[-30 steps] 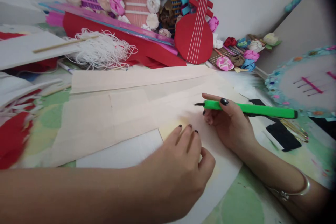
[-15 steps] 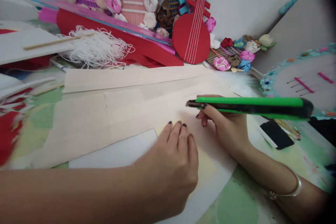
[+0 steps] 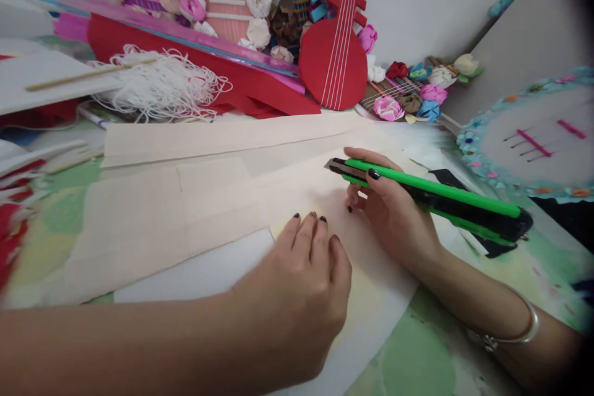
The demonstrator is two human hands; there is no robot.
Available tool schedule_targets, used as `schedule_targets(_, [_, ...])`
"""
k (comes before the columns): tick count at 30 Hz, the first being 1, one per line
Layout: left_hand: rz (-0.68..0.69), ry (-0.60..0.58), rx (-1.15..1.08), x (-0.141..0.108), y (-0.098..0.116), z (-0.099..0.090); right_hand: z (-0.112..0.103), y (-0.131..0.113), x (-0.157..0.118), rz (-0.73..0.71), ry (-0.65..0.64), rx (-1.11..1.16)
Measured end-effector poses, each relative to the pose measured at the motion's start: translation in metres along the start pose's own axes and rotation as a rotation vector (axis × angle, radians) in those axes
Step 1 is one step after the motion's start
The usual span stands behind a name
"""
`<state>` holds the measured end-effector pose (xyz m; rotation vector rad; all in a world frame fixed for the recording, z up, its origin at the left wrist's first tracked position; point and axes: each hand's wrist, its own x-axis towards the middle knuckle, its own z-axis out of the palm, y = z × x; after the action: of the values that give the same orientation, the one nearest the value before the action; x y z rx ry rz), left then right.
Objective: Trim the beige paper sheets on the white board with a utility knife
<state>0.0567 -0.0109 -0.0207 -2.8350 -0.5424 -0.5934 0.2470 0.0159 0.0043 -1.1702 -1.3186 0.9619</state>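
In my right hand (image 3: 401, 223) is a green and black utility knife (image 3: 464, 201), its blade pointing left above the paper and its butt end tilted down to the right. The thumb presses on the knife's side; the other fingers are partly behind it. My left hand (image 3: 297, 297) rests with its fingertips on the pale sheets, fingers extended and slightly curved, holding nothing. Under and beyond it lies cream paper (image 3: 153, 216) with fold lines, overlapping a white sheet (image 3: 199, 272).
Along the back stand a red lute-shaped craft (image 3: 331, 65) and paper-flower crafts (image 3: 399, 96). White string (image 3: 162, 83) lies in a heap at the back left. A flower-edged oval panel (image 3: 533, 130) stands at the right. The patterned green tablecloth (image 3: 413, 352) shows in front.
The knife's butt end has swung downward and slightly left, so the knife now slants. My left hand stays on the sheets. The view has shifted slightly.
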Motion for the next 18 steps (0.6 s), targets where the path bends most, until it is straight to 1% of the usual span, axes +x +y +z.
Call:
schedule_targets(2, [0.004, -0.004, 0.009, 0.0002, -0.0004, -0.0002, 0.0019, -0.0015, -0.0005, 0.036, 0.005, 0.054])
schedule_targets(6, [0.016, -0.005, 0.020, -0.0001, -0.0007, -0.0006, 0.0038, 0.0004, -0.0021, 0.103, 0.059, 0.078])
schedule_targets(11, [0.026, -0.002, 0.040, -0.0006, -0.0007, 0.0003, 0.0014, 0.0041, -0.0034, 0.113, 0.011, 0.129])
schedule_targets(13, [0.025, 0.001, 0.040, -0.0004, -0.0011, 0.0003, 0.0008, 0.0022, -0.0037, 0.098, 0.020, 0.061])
schedule_targets(15, [0.031, -0.002, 0.038, 0.0001, -0.0018, -0.0004, 0.0005, -0.0008, -0.0039, 0.079, 0.042, -0.058])
schedule_targets(18, [0.033, 0.003, 0.033, 0.0014, -0.0028, -0.0018, -0.0003, -0.0035, -0.0041, 0.020, 0.033, -0.198])
